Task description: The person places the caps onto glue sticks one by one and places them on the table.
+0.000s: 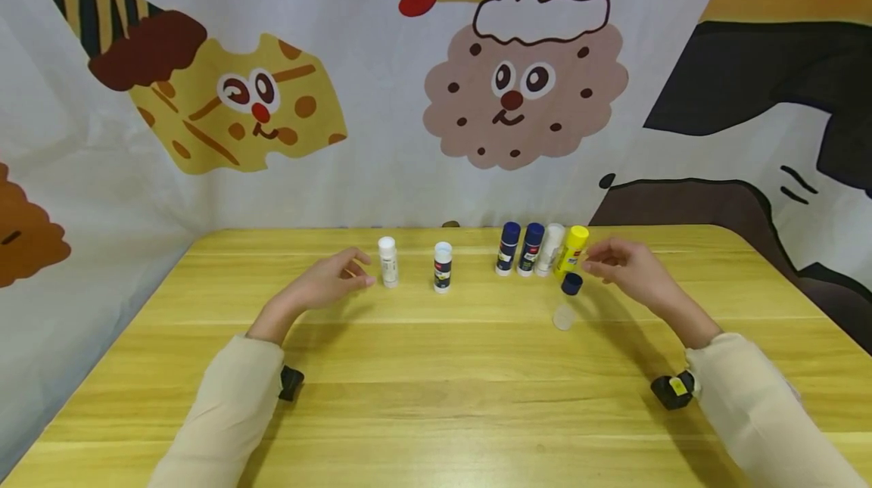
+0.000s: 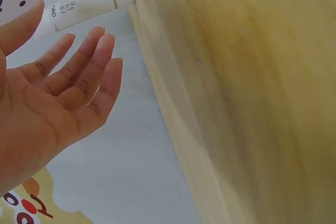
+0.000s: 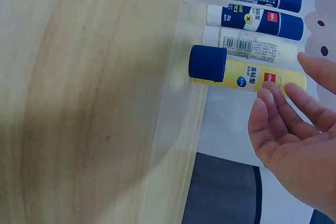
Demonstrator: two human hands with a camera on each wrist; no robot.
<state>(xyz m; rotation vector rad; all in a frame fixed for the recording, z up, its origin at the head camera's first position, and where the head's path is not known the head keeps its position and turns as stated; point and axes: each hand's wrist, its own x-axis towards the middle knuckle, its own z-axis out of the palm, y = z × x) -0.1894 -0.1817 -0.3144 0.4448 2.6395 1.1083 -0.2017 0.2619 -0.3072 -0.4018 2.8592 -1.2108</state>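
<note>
Loosely bent fingers of my left hand (image 1: 328,278) stop just left of a standing white glue stick (image 1: 388,262). The left wrist view shows that hand (image 2: 58,98) palm up and holding nothing, the white glue stick (image 2: 89,6) beyond its fingertips. A glue stick with a dark label and no blue cap (image 1: 443,268) stands to the right of the white one. On the other side, my right hand (image 1: 630,272) is beside a yellow glue stick (image 1: 574,246), nothing in its grasp. Its relaxed fingers overlap the yellow glue stick (image 3: 252,75) in the right wrist view.
Two blue-capped glue sticks (image 1: 508,247) and another white glue stick (image 1: 549,250) stand in a row with the yellow one. In front of them are a dark blue cap (image 1: 571,284) and a translucent cap (image 1: 564,317). A cartoon-printed cloth (image 1: 381,94) hangs behind the wooden table (image 1: 436,397).
</note>
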